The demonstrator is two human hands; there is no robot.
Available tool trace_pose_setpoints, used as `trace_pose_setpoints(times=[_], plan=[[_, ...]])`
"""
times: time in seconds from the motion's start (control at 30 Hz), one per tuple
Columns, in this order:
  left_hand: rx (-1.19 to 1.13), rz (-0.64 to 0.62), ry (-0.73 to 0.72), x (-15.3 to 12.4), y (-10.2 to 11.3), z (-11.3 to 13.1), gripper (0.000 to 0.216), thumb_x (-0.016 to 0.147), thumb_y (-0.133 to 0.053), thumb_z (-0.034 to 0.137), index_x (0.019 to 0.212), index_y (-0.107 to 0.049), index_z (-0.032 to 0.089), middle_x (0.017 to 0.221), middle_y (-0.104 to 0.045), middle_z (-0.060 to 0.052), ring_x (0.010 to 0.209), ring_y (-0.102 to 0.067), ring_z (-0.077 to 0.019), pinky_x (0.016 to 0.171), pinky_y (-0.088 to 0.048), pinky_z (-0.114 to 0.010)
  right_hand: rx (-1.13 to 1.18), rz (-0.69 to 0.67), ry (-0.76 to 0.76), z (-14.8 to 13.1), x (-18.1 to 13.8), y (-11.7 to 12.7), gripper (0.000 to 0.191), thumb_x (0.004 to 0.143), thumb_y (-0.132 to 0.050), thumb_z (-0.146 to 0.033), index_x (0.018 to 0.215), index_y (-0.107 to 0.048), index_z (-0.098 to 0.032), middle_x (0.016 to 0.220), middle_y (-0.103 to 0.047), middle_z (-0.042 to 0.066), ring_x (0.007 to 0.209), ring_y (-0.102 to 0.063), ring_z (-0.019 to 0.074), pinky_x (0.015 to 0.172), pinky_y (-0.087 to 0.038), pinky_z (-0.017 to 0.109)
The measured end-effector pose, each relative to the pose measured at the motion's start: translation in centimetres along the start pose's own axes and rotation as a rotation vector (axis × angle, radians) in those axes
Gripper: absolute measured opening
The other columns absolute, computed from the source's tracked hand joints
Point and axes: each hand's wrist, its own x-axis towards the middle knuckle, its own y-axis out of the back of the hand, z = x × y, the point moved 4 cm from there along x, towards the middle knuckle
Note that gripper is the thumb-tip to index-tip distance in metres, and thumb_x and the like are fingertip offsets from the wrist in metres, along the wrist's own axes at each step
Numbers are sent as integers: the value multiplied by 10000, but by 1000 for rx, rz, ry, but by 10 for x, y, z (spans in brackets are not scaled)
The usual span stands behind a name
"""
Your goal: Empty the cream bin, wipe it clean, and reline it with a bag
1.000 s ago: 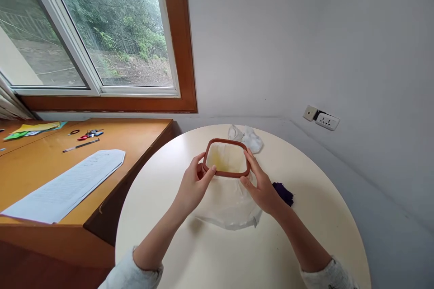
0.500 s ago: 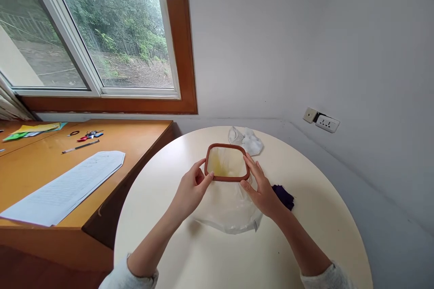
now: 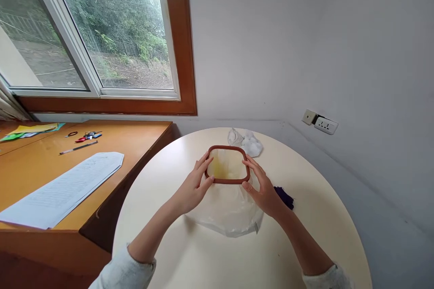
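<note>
A reddish-brown frame (image 3: 227,181), rectangular with rounded corners, is held between my two hands over the round table. Thin translucent whitish sheeting (image 3: 225,216), which looks like plastic, hangs out below it and spreads towards me. Inside the frame the surface is pale with a yellow patch. My left hand (image 3: 194,186) grips the left side, thumb on the near left corner and fingers over the left rim. My right hand (image 3: 262,189) holds the right side, thumb at the near right corner, fingers along the right edge. What lies under the frame is hidden.
Crumpled white, filmy material (image 3: 251,143) lies behind the frame on the cream table (image 3: 156,180). Dark purple cloth (image 3: 285,198) is beside my right wrist. On the wooden desk (image 3: 142,137) at left are papers (image 3: 71,189), a pen (image 3: 78,147) and keys (image 3: 90,136).
My left fingers have moved up and over the left rim, reaching slightly inside the frame. My right hand keeps nearly the same hold. The frame has barely shifted.
</note>
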Motion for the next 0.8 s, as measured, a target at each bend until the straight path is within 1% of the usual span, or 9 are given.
trace_pose_setpoints(times=[0.1,0.2,0.27,0.4,0.53,0.67,0.8], plan=[[25,-4,14,0,-1,-1,505,909,-310,392,1399,-266,277,1521,-99,-6,1394,-41,-244,1120,-135,-489,52,-5,-11,0,1,-1,511,840,-500,-450,1302,-371,-273,1471,-253,74,1349,-232,250,1066,-281,471],[62,-7,73,-1,-2,-4,511,905,-313,398,1398,-272,269,1521,-96,-20,1387,-21,-300,1094,-148,-549,92,5,-9,3,1,-3,497,833,-510,-449,1278,-393,-262,1465,-264,88,1340,-256,257,1061,-291,476],[84,4,74,-1,-2,-4,507,902,-317,393,1394,-278,276,1519,-111,-22,1383,-23,-318,1082,-162,-567,121,19,-4,7,1,-4,495,827,-517,-450,1268,-404,-254,1460,-271,96,1332,-274,262,1055,-303,475],[165,36,6,0,-2,0,488,897,-325,352,1373,-317,241,1505,-179,-46,1386,-77,-281,1109,-124,-528,158,33,-1,11,0,-6,494,817,-530,-456,1253,-420,-249,1451,-287,97,1323,-293,258,1054,-311,462],[256,56,-18,2,-1,2,479,883,-341,314,1343,-358,183,1474,-260,-90,1380,-137,-267,1120,-106,-512,171,32,-30,11,-1,-6,491,813,-528,-474,1237,-429,-247,1449,-290,99,1319,-301,256,1047,-320,463],[316,61,-44,1,1,4,462,877,-362,327,1310,-401,170,1443,-321,-110,1356,-223,-281,1117,-131,-509,154,9,-44,7,-1,-5,483,821,-516,-475,1240,-429,-252,1455,-282,96,1314,-311,255,1039,-329,466],[352,73,-57,2,4,6,429,864,-382,321,1261,-452,174,1407,-379,-108,1330,-287,-281,1112,-173,-493,77,-15,-46,4,-1,-2,470,822,-519,-462,1235,-438,-253,1443,-309,100,1292,-349,258,1018,-355,466]])
